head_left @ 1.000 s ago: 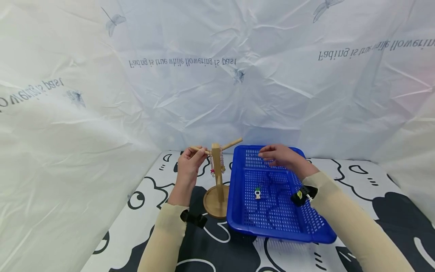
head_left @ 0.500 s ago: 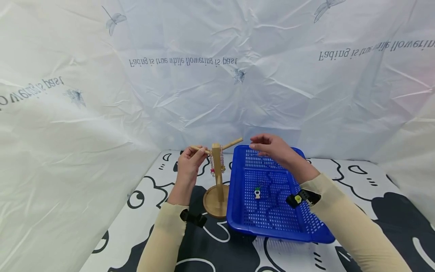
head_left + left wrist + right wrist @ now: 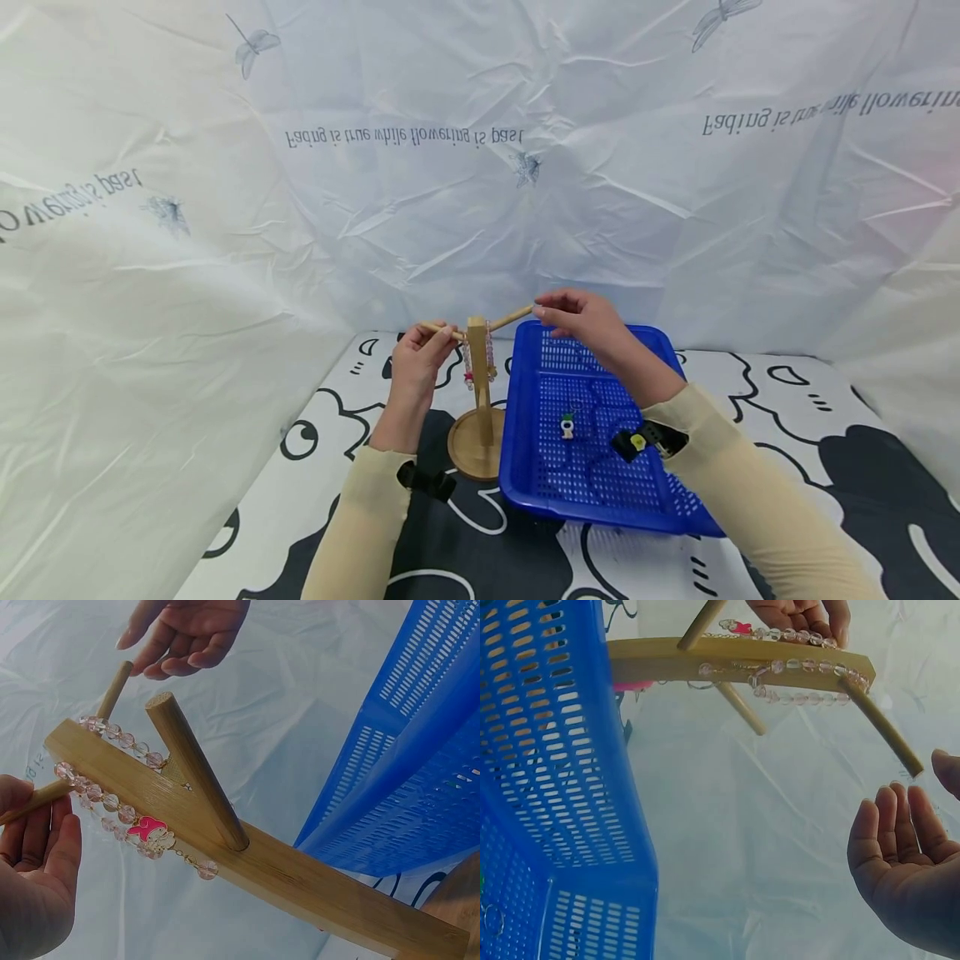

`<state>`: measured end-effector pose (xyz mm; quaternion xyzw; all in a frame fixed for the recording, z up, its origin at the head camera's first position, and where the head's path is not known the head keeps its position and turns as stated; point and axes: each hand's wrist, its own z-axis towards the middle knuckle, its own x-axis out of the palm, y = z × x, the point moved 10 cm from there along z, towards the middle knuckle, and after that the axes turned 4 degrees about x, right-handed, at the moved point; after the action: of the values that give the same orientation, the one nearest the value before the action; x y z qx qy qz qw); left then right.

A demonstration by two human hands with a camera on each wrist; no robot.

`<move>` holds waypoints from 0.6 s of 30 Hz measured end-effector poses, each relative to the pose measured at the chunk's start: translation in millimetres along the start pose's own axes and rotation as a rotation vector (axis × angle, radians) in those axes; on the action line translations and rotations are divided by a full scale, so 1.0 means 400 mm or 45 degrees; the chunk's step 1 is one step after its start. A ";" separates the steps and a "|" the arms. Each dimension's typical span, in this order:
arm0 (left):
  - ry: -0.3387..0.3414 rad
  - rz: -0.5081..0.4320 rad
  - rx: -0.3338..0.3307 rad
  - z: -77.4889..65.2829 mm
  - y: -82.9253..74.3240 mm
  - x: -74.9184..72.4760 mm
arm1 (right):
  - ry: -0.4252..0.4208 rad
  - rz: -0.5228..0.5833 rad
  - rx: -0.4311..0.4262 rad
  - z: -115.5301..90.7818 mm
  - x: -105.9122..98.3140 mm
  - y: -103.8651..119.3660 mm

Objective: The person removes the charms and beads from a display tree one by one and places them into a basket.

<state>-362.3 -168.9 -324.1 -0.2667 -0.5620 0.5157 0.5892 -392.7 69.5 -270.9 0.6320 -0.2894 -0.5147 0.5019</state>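
A wooden stand (image 3: pixel 485 400) with a round base holds two beaded bracelets on its upper pegs. My left hand (image 3: pixel 415 367) pinches the left upper peg (image 3: pixel 49 795) between thumb and fingers. Beside those fingers hangs a bracelet of clear pink beads (image 3: pixel 111 802) with a pink cartoon charm (image 3: pixel 150 829). Another pink bracelet (image 3: pixel 810 665) hangs around the right upper peg (image 3: pixel 885 731), close to the post. My right hand (image 3: pixel 592 323) is at that peg's tip, fingers relaxed and nothing held; thumb and fingers stand apart around the tip in the right wrist view.
A blue plastic basket (image 3: pixel 517 433) stands right of the stand, under my right forearm. Inside lies a small white and green keychain (image 3: pixel 567 427). A lower peg (image 3: pixel 199 769) sticks out from the post. A crumpled printed sheet (image 3: pixel 450 217) hangs behind.
My right hand has moved left and slightly up from above the basket to the right peg's tip. My left hand stays on its peg.
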 end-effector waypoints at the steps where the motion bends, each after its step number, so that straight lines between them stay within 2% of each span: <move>1: 0.001 0.000 0.001 0.000 0.000 0.000 | -0.007 0.002 0.003 0.002 0.002 0.001; 9: 0.018 -0.012 -0.003 -0.001 -0.001 0.002 | -0.063 0.031 -0.004 0.008 0.012 0.011; 18: 0.047 -0.056 -0.032 0.001 0.004 0.005 | -0.094 0.146 -0.005 0.015 0.014 0.005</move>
<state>-363.6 -166.7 -324.6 -0.2712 -0.5632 0.4904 0.6073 -396.2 61.8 -270.8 0.5940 -0.3424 -0.5086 0.5209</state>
